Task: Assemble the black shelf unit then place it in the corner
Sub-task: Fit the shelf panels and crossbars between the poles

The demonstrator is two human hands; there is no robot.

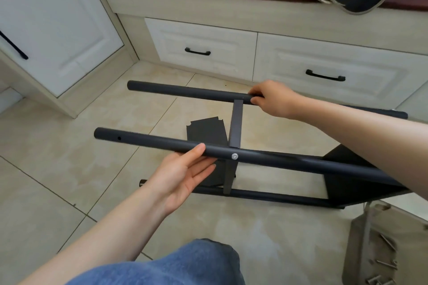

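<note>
The black shelf unit lies on its side on the tiled floor. Its near upper tube [150,141] runs left to right, with a silver screw [234,156] where a flat crossbar [236,127] meets it. My left hand [185,176] holds this tube from below, palm up, thumb on its top. The far upper tube [185,91] is gripped near the crossbar by my right hand [271,97]. A lower tube [266,195] rests on the floor. A black shelf panel [354,180] sits fixed at the right end. A loose black panel [206,131] lies beneath.
White drawers with black handles [197,51] line the bench behind. A white cabinet [46,30] stands at the left, forming a corner. A cardboard piece [379,245] with several loose screws lies at the lower right. My denim-clad knee [185,266] is at the bottom.
</note>
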